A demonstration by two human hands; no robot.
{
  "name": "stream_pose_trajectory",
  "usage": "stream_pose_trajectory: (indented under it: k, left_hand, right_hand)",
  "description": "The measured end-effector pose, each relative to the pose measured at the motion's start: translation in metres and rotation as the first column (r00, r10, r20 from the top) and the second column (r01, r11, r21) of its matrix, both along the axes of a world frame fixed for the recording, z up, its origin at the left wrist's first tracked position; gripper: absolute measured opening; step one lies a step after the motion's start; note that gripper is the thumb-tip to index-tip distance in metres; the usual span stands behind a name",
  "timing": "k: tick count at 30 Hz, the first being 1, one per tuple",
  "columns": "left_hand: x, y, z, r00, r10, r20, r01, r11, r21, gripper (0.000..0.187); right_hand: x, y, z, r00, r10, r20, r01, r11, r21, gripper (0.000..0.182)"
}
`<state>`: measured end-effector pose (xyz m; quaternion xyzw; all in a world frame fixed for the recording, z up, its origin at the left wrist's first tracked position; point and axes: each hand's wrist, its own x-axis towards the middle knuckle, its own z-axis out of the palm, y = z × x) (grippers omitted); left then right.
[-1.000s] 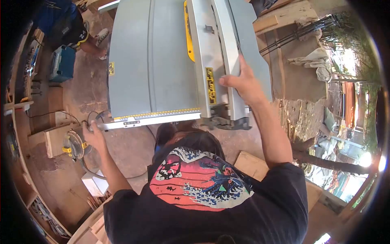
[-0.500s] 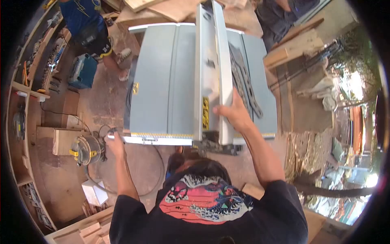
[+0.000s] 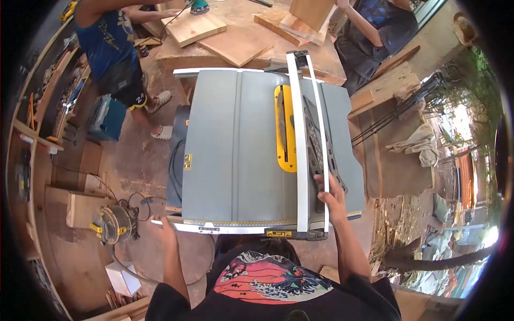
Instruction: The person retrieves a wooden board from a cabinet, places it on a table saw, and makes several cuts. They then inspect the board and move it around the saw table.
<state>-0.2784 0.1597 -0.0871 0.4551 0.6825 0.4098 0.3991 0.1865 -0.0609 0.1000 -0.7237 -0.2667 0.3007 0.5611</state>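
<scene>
A grey table saw (image 3: 214,144) fills the middle, with a yellow blade insert (image 3: 285,128) in its top. The long rip fence (image 3: 301,144), with two white rails, lies front to back just right of the insert. My right hand (image 3: 332,197) has its fingers wrapped round the fence's right rail near the front. My left hand (image 3: 165,227) is closed round the left end of the white front rail (image 3: 230,229). Dark push sticks (image 3: 317,144) lie on the saw top, partly behind the fence.
Beyond the saw is a workbench (image 3: 176,55) with wooden boards (image 3: 198,29). One person (image 3: 110,48) is at the back left, another (image 3: 375,37) at the back right. A shop vacuum (image 3: 113,223) stands at left; a teal case (image 3: 107,119) is behind it.
The fence has moved right and now sits lower on the saw top, uncovering the yellow insert. My right hand moved with it. The view has shifted, showing more of the bench and both people.
</scene>
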Motion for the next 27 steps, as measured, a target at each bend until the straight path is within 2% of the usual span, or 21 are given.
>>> stream_pose_trajectory:
  k: [2, 3, 4, 6, 7, 8, 10, 11, 12, 13, 14, 15, 16, 17, 18, 20, 21, 22, 24, 27]
  left_hand:
    - [-0.009, 0.002, -0.01, 0.968, -0.031, -0.249, 0.032, 0.999, 0.002, 0.049]
    - [0.004, -0.001, 0.018, 0.991, -0.031, -0.129, 0.025, 0.998, -0.052, 0.053]
    - [0.008, 0.0, 0.033, 0.99, -0.057, -0.131, 0.05, 0.997, -0.051, 0.053]
    - [0.013, -0.002, 0.045, 0.958, -0.074, -0.278, 0.051, 0.995, -0.091, 0.057]
    - [-0.001, 0.0, 0.024, 0.919, -0.1, -0.383, 0.093, 0.995, -0.037, 0.062]
    - [-0.001, 0.0, 0.023, 0.916, -0.123, -0.381, 0.116, 0.992, -0.041, 0.062]
    - [0.003, 0.003, 0.021, 0.812, -0.049, -0.581, 0.055, 0.998, -0.008, 0.069]
    - [-0.002, 0.006, 0.02, 0.775, -0.081, -0.627, 0.074, 0.997, -0.036, 0.074]
    - [0.01, 0.004, 0.033, 0.775, -0.076, -0.627, 0.075, 0.997, -0.029, 0.074]
    - [0.024, 0.0, 0.046, 0.7, -0.059, -0.711, 0.149, 0.987, 0.064, 0.074]
    - [0.041, -0.004, 0.062, 0.619, -0.027, -0.785, 0.228, 0.963, 0.146, 0.074]
    - [0.057, -0.004, 0.073, 0.621, -0.017, -0.783, 0.222, 0.963, 0.154, 0.074]
    - [0.074, -0.004, 0.083, 0.715, -0.083, -0.695, 0.292, 0.937, 0.189, 0.075]
    - [0.088, -0.005, 0.09, 0.789, -0.154, -0.595, 0.354, 0.905, 0.235, 0.075]
    - [0.096, -0.006, 0.093, 0.792, -0.142, -0.594, 0.344, 0.907, 0.241, 0.075]
    - [0.11, -0.009, 0.096, 0.825, -0.272, -0.496, 0.43, 0.872, 0.236, 0.075]
    - [0.119, -0.014, 0.105, 0.834, -0.286, -0.472, 0.44, 0.86, 0.257, 0.074]
    - [0.122, -0.018, 0.106, 0.828, -0.298, -0.475, 0.451, 0.857, 0.25, 0.074]
    - [0.128, -0.026, 0.107, 0.82, -0.293, -0.491, 0.456, 0.853, 0.252, 0.072]
    - [0.131, -0.04, 0.108, 0.833, -0.304, -0.462, 0.452, 0.856, 0.252, 0.07]
  right_hand:
    - [-0.003, 0.001, 0.006, 0.991, 0.011, -0.134, -0.013, 1.0, -0.015, 0.088]
    - [-0.001, 0.0, 0.004, 0.998, 0.027, -0.05, -0.027, 1.0, -0.001, 0.085]
    - [-0.001, -0.002, -0.002, 0.999, 0.001, -0.052, -0.001, 1.0, 0.001, 0.085]
    - [0.003, -0.013, -0.011, 0.979, 0.028, 0.2, 0.006, 0.986, -0.165, 0.077]
    - [0.005, -0.017, -0.011, 0.953, 0.037, 0.3, 0.016, 0.985, -0.171, 0.067]
    - [0.008, -0.019, -0.011, 0.917, 0.049, 0.397, 0.023, 0.984, -0.175, 0.06]
    - [0.032, -0.026, -0.032, 0.985, -0.123, 0.121, 0.12, 0.992, 0.028, 0.055]
    - [0.058, -0.038, -0.063, 0.867, -0.056, 0.495, 0.12, 0.988, -0.098, 0.062]
    - [0.06, -0.033, -0.061, 0.867, -0.06, 0.495, 0.12, 0.989, -0.09, 0.062]
    - [0.059, -0.025, -0.06, 0.73, 0.073, 0.679, 0.195, 0.93, -0.31, 0.069]
    - [0.058, -0.018, -0.059, 0.565, 0.25, 0.786, 0.315, 0.816, -0.485, 0.077]
    - [0.058, -0.015, -0.063, 0.551, 0.282, 0.786, 0.319, 0.799, -0.51, 0.087]
    - [0.062, -0.014, -0.063, 0.545, 0.283, 0.789, 0.313, 0.804, -0.505, 0.087]
    - [0.068, -0.014, -0.061, 0.589, 0.291, 0.753, 0.267, 0.81, -0.522, 0.091]
    - [0.07, -0.012, -0.058, 0.635, 0.299, 0.713, 0.219, 0.815, -0.537, 0.095]
    - [0.064, -0.007, -0.042, 0.643, 0.337, 0.688, 0.195, 0.797, -0.572, 0.1]
    - [0.059, -0.008, -0.037, 0.657, 0.374, 0.655, 0.179, 0.766, -0.617, 0.106]
    - [0.057, -0.007, -0.042, 0.665, 0.37, 0.649, 0.184, 0.76, -0.623, 0.106]
    - [0.056, 0.0, -0.054, 0.669, 0.401, 0.626, 0.195, 0.718, -0.668, 0.117]
    - [0.062, 0.004, -0.05, 0.745, 0.316, 0.587, 0.269, 0.663, -0.698, 0.115]
